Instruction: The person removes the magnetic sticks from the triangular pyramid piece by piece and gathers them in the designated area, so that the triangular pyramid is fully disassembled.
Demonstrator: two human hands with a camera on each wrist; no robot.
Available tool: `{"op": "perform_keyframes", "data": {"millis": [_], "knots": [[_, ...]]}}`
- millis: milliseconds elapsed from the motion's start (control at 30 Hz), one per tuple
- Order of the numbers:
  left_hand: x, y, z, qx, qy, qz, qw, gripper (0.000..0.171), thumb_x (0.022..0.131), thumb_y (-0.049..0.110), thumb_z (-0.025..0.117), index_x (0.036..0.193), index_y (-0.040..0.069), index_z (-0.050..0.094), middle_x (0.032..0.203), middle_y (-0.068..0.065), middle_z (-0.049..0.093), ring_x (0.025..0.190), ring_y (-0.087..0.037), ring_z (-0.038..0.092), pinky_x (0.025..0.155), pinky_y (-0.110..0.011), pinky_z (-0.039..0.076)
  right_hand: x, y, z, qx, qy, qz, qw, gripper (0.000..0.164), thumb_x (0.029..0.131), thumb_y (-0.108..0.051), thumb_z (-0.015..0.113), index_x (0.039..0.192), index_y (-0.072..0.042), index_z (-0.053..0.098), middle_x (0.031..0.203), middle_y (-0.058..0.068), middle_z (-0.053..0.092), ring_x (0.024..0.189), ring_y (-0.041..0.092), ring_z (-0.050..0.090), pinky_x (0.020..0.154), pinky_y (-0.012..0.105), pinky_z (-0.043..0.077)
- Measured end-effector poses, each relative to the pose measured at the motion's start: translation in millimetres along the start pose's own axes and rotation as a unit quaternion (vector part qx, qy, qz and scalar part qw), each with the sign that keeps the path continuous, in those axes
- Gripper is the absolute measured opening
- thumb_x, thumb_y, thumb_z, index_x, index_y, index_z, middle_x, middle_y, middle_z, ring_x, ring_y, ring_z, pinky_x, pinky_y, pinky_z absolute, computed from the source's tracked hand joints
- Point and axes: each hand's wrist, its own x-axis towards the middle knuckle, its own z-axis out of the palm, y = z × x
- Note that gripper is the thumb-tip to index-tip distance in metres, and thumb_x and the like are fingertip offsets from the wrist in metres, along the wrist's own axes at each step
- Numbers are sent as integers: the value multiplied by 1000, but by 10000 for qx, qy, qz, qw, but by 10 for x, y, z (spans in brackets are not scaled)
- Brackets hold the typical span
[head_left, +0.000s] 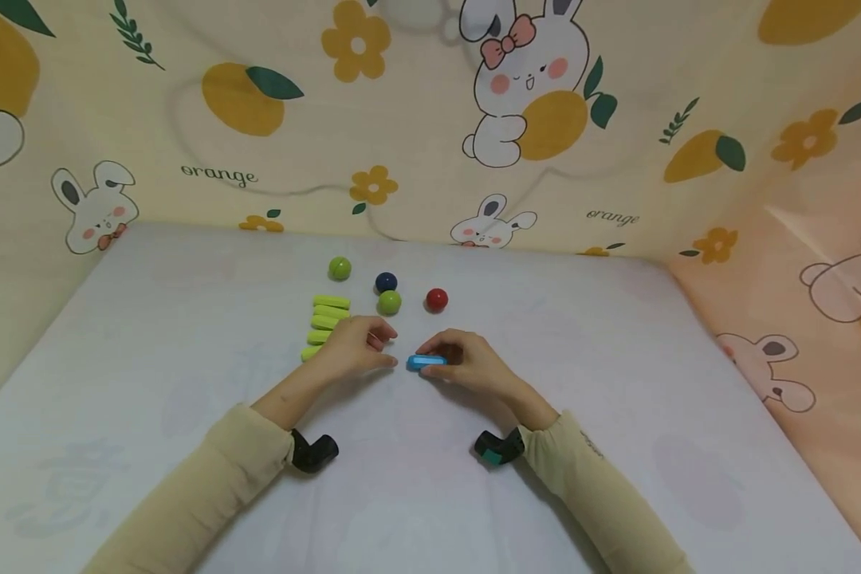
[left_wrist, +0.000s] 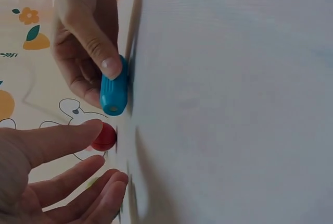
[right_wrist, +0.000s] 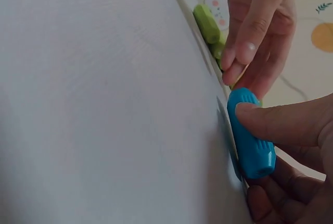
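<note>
In the head view my right hand (head_left: 472, 363) pinches a short blue ribbed plastic rod (head_left: 423, 362) close over the white table. The right wrist view shows the thumb lying along the rod (right_wrist: 250, 135), with a small hole in its end. My left hand (head_left: 356, 344) is just left of the rod, its fingers apart and nothing between them. Beside it, partly hidden by that hand, several yellow-green rods (head_left: 331, 302) lie in a column. In the left wrist view a red ball (left_wrist: 105, 137) shows behind the left thumb.
Behind the hands sit a dark blue ball (head_left: 386, 281), a green ball (head_left: 390, 303) right in front of it, another green ball (head_left: 340, 268) and the red ball (head_left: 437, 300). A printed cloth (head_left: 416, 175) hangs along the table's back edge. Black cameras (head_left: 316, 453) are on both wrists.
</note>
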Motion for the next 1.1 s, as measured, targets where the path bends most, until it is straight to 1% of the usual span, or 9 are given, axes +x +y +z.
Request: {"op": "perform_keyframes", "data": {"millis": [33, 200, 300, 367, 567, 767, 900, 1100], "knots": [[-8, -6, 3, -4, -2, -42, 10000, 33, 79, 8, 76, 109, -1, 66, 101, -15, 67, 93, -25, 62, 86, -36, 51, 9, -4, 5, -25, -1, -51, 10000, 26, 82, -11, 76, 107, -7, 69, 100, 6, 68, 86, 16, 57, 75, 22, 47], [-21, -14, 33, 26, -14, -45, 10000, 32, 79, 8, 76, 108, 0, 66, 101, -14, 67, 93, -24, 60, 85, -36, 50, 10, -9, 14, -142, 13, -246, 9996, 27, 81, -11, 76, 107, -5, 69, 98, 8, 67, 84, 17, 56, 73, 22, 46], [-19, -12, 63, 73, -24, -86, 9999, 32, 80, 10, 76, 109, 1, 66, 102, -13, 66, 94, -23, 59, 86, -36, 49, -1, -7, 10, -164, -8, -243, 9996, 28, 82, -12, 76, 108, -6, 68, 99, 7, 68, 83, 18, 55, 73, 23, 45], [-17, -8, 82, 96, -19, -112, 9999, 32, 79, 10, 76, 109, 2, 66, 102, -12, 66, 93, -23, 58, 86, -36, 49, -12, -1, 1, -222, -10, -225, 9995, 30, 82, -14, 76, 109, -6, 68, 101, 6, 68, 86, 18, 55, 75, 24, 45], [-2, 19, 128, 82, -28, -36, 10000, 33, 79, 11, 76, 109, 2, 67, 102, -12, 66, 92, -22, 57, 86, -36, 48, -76, 35, -67, -224, 118, -13, 9997, 34, 81, -14, 77, 113, -8, 67, 109, 5, 68, 97, 19, 58, 87, 33, 48], [23, 48, 175, -71, -134, -5, 9999, 33, 80, 10, 76, 111, 3, 66, 102, -10, 65, 92, -21, 56, 85, -35, 48, -193, 118, -173, -115, 257, 117, 9995, 37, 82, -14, 76, 116, -8, 66, 115, 6, 67, 106, 22, 59, 91, 40, 47], [46, 69, 210, -170, -263, -8, 9995, 33, 81, 9, 74, 112, 3, 66, 100, -9, 65, 91, -20, 54, 84, -33, 47, -279, 172, -243, 35, 399, 205, 9990, 37, 82, -14, 76, 116, -7, 66, 116, 8, 67, 107, 25, 59, 92, 43, 47], [69, 110, 271, -205, -290, 20, 9994, 30, 81, 8, 74, 110, 5, 68, 99, -8, 65, 91, -20, 54, 83, -32, 47, -374, 210, -313, 3, 524, 408, 9978, 38, 82, -11, 75, 118, -3, 65, 118, 14, 66, 109, 30, 58, 94, 48, 46]]}}
